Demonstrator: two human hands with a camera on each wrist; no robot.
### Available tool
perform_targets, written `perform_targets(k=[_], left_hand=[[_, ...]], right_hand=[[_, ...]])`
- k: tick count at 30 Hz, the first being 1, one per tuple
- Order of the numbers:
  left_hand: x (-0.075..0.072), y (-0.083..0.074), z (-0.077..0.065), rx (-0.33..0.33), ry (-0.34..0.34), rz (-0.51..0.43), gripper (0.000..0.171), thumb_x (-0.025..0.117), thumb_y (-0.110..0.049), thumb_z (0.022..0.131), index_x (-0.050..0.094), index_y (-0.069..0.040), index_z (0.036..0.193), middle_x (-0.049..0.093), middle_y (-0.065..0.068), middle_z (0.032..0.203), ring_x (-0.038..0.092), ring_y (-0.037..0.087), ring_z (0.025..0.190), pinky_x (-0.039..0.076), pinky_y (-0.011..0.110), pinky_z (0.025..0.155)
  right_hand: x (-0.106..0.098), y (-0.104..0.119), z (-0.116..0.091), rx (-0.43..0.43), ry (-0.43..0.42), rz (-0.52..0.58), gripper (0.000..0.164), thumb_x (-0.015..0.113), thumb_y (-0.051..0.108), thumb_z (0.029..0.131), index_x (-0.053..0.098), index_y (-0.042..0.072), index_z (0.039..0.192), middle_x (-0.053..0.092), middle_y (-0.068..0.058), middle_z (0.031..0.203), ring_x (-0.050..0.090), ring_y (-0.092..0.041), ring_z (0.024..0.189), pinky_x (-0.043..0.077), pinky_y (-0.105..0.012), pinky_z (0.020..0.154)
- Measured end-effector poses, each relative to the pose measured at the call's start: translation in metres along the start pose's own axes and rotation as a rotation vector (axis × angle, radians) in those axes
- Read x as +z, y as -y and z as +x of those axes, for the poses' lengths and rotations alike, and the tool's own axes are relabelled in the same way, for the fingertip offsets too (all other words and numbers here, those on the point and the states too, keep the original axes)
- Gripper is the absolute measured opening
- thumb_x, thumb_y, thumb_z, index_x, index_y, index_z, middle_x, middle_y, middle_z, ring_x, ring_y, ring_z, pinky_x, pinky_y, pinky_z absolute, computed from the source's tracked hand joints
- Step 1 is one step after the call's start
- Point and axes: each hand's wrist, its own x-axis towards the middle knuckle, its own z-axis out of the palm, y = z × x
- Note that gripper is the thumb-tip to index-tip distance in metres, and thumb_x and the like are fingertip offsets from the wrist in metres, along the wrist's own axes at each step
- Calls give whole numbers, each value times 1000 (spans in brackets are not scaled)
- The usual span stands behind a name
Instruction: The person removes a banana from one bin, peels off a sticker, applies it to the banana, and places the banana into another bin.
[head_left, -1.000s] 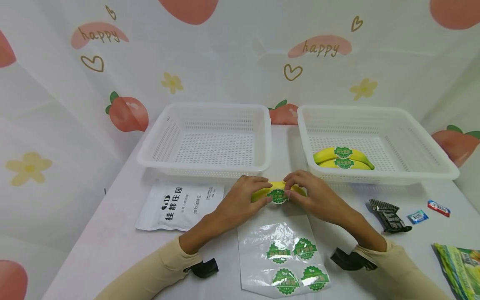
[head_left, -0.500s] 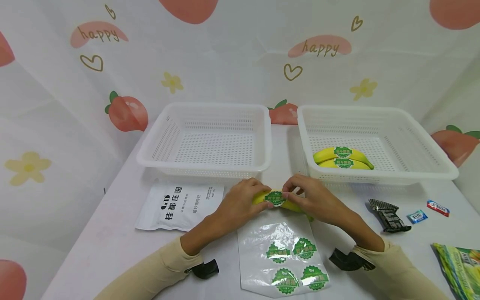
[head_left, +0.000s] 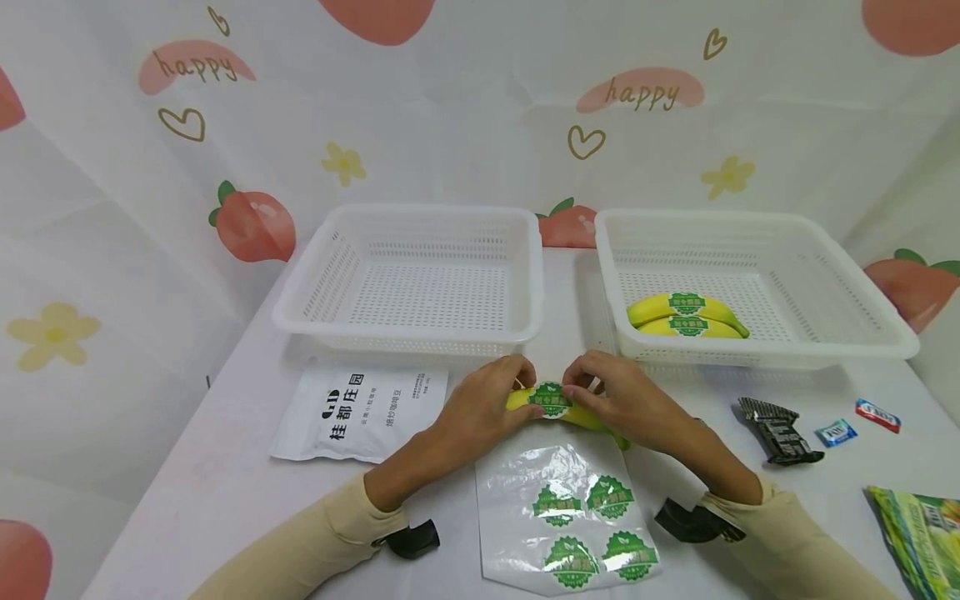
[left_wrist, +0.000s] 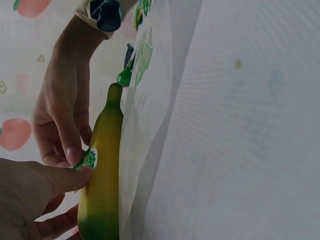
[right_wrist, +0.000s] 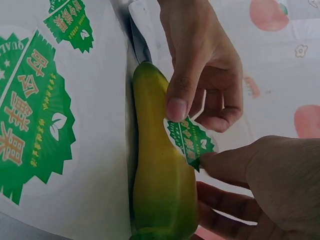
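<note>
A yellow banana (head_left: 588, 418) with greenish ends lies between both hands, over the top of a clear sticker sheet (head_left: 517, 517). On its upper side is a green round sticker (head_left: 550, 400), whose outer edge stands off the peel in the right wrist view (right_wrist: 192, 142). My left hand (head_left: 480, 398) grips the banana's left part, thumb in front and fingers behind, thumb tip at the sticker. The right hand (head_left: 633, 400) pinches the sticker's right edge between thumb and index finger. In the left wrist view, both thumbs meet close together at the sticker (left_wrist: 89, 158).
Two white baskets stand behind: the left basket (head_left: 408, 335), and the right basket (head_left: 787, 354) holding two stickered bananas (head_left: 686, 315). A white pouch (head_left: 360, 412) lies left. To the right are a black packet (head_left: 780, 433), two small wrapped candies (head_left: 836, 432) and a green bag (head_left: 922, 533).
The banana has shifted slightly toward me and turned, its right tip now showing below the right hand. Both hands have moved with it. The last half second brings only slight finger movement.
</note>
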Motion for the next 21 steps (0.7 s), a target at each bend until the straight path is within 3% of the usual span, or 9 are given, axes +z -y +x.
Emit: perform_targets(k=[4, 8, 14, 21], left_hand=[[0, 0, -1, 33, -12, 4, 26, 87, -22, 91, 64, -15, 100, 67, 0, 103, 56, 14, 88, 48, 29, 76], [0, -1, -2, 57, -12, 13, 18, 85, -22, 92, 71, -16, 101, 68, 0, 107, 58, 14, 92, 49, 29, 78], [0, 0, 0, 53, 6, 45, 26, 83, -24, 94, 76, -14, 117, 68, 2, 109, 59, 14, 92, 49, 30, 78], [-2, -2, 2, 77, 41, 142, 31, 81, -27, 95, 77, -11, 121, 67, 4, 108, 61, 16, 90, 51, 30, 75]], right_hand=[[3, -1, 1, -91, -24, -19, 17, 78, 3, 95, 71, 14, 106, 68, 4, 107, 67, -15, 99, 60, -37, 86], [5, -2, 0, -177, 1, -63, 25, 83, 5, 91, 77, 16, 112, 67, 2, 117, 65, -20, 111, 57, -46, 94], [7, 0, -3, -111, 34, -174, 28, 86, 21, 91, 77, 15, 117, 67, 0, 120, 63, -22, 113, 55, -48, 96], [12, 4, -1, -57, 43, -251, 35, 85, 23, 92, 74, 12, 123, 70, -1, 117, 65, -20, 107, 58, -45, 93]])
